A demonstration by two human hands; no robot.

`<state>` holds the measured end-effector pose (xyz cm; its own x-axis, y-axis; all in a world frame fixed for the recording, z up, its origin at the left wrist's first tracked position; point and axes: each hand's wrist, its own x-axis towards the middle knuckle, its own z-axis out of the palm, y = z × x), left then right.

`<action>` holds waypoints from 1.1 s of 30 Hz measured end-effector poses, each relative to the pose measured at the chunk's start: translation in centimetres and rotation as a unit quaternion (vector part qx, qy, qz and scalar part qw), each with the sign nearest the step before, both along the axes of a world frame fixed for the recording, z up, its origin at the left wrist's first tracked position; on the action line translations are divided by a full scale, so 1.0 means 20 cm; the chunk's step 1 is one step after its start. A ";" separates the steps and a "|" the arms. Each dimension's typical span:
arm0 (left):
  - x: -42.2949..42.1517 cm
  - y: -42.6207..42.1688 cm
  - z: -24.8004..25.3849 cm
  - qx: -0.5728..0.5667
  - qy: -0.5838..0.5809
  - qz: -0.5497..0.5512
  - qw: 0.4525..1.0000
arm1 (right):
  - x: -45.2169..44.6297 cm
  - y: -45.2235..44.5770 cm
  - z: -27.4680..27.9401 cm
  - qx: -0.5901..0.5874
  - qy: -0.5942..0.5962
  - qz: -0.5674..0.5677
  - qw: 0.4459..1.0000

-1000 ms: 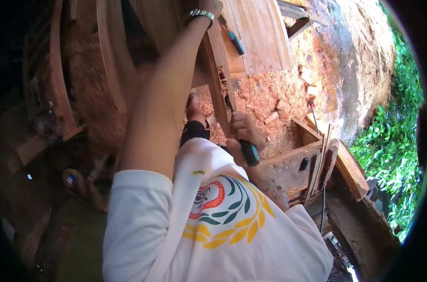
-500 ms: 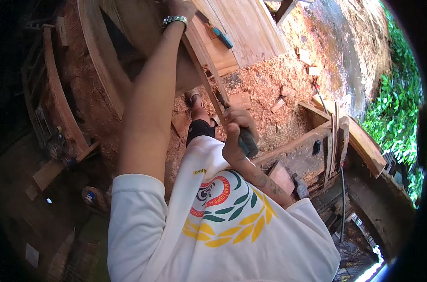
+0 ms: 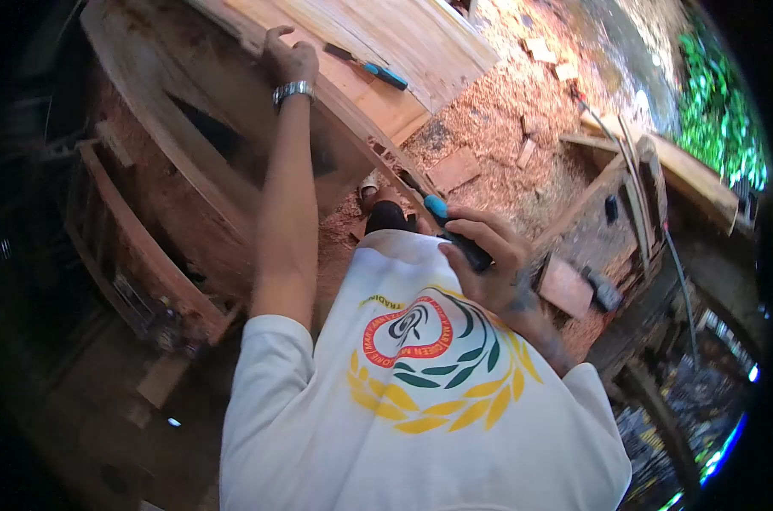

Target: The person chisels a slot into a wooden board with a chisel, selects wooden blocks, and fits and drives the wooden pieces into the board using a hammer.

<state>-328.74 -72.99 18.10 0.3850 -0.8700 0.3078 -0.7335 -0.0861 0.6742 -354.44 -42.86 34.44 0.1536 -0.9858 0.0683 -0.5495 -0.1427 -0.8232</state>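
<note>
My right hand closes loosely around the black-and-teal handle of a chisel, with its fingers lying along the handle. The chisel's tip points at the lower end of a long wooden frame piece, beside a notch in its edge. I cannot tell whether the tip touches the wood. Further up, my left hand, with a metal watch at the wrist, has its fingers bent over the edge of the same frame piece. A second chisel with a blue-and-black handle lies on a pale board to the right of that hand.
Wood shavings and offcuts cover the ground. On the right stands a wooden bench with a flat block and upright strips. Curved timbers stand at left. A cable hangs at the right.
My right hand has loosened from a fist, fingers now straighter along the handle, uncovering its teal part. The view has shifted, and my left hand still rests on the frame piece.
</note>
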 end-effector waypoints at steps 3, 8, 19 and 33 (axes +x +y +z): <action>-0.02 0.01 0.05 0.082 0.041 0.010 0.996 | 0.11 -0.05 0.09 0.095 0.142 -0.039 0.984; -0.01 0.00 0.08 0.110 0.074 -0.013 0.991 | 0.21 -0.09 0.02 0.276 0.325 -0.065 0.902; -0.02 0.02 0.06 0.060 -0.047 -0.026 0.997 | 0.15 -0.09 0.04 0.305 0.162 -0.109 0.932; 0.01 -0.03 -0.05 0.040 -0.024 -0.033 0.998 | 0.07 -0.04 -0.02 0.411 0.133 -0.087 0.897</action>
<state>-328.54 -73.51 17.08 0.3124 -0.9157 0.2528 -0.7709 -0.0889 0.6307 -352.99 -43.62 34.09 -0.1051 -0.6963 -0.7100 -0.6978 0.5603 -0.4463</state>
